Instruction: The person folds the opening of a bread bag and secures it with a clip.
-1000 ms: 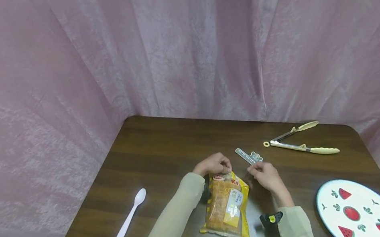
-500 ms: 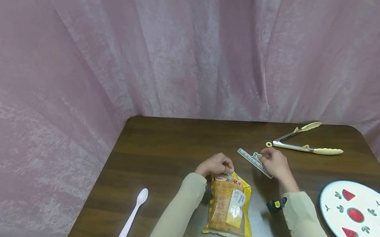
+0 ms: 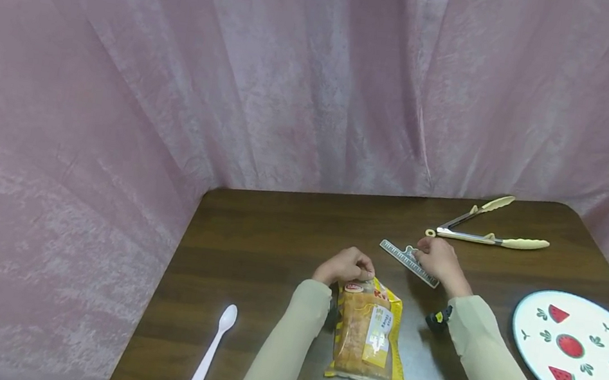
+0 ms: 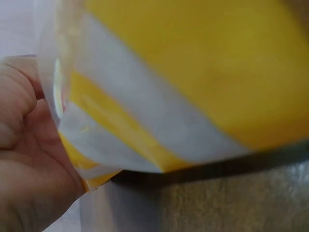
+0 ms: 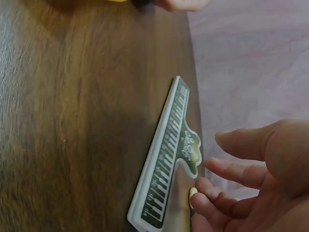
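A clear and yellow plastic bag of sliced bread (image 3: 363, 331) lies on the table. My left hand (image 3: 348, 265) pinches its top edge; in the left wrist view the striped side of the bag (image 4: 159, 101) hides part of the fingers. Beyond the bag, a long clip with a piano-key print (image 3: 406, 259) lies slantwise on the wood. My right hand (image 3: 439, 261) is at the clip's shaped tab. Seen from the right wrist, the thumb (image 5: 246, 141) and forefinger stand apart beside the tab, the other fingers loosely bent.
Cream-handled tongs (image 3: 484, 239) lie spread at the back right. A white plate with a watermelon pattern (image 3: 541, 314) is at the right. A white spoon (image 3: 214, 346) lies at the left. Behind the brown table (image 3: 256, 242) hangs a pink curtain (image 3: 319, 88).
My right hand has moved right and away along the clip to its tab, and the clip's near end now shows. It barely shifts in the last half second. The left hand stays on the bag.
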A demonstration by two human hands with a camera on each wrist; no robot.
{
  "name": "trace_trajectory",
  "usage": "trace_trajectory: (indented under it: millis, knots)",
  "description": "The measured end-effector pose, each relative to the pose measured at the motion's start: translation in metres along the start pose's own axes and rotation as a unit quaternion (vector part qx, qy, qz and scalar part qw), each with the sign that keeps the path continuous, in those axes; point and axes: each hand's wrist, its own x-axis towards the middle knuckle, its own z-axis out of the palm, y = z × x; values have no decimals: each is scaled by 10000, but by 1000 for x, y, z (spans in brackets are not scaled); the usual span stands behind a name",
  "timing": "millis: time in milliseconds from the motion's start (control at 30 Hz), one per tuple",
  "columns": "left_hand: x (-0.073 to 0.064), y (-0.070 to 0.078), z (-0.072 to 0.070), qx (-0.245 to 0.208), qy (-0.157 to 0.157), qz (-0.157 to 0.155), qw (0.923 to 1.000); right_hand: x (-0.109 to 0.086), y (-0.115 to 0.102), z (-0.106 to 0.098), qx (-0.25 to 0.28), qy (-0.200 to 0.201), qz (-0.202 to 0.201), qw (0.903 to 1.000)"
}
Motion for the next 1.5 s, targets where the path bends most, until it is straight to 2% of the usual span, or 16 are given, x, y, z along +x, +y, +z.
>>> trace_trajectory:
  millis: [200,500,700,967,1033,1333,1500]
  knots:
    - [-1,-1,2,-39,12,-116,9999,4,3,4,-149,-163,142,9997]
    - [0,-1,4,-70,3,-42,10000,11,7,7,-313,-196,281,9989]
    - [2,-2,5,-142,-7,-40,9999,13,11,5,-390,-257,209,9987]
    - [3,-3,3,-215,-24,-66,9997,15,20,0,264,-379,-212,9987]
    - [3,-3,3,-206,-55,-34,9998,13,21,-3,495,-509,-183,9973]
    - [2,0,0,-322,-96,-54,9994,-1,16,-15,1325,-1076,-360,9847]
    - [2,0,1,-334,-144,-94,9993,-9,16,-18,1533,-1349,-337,9784]
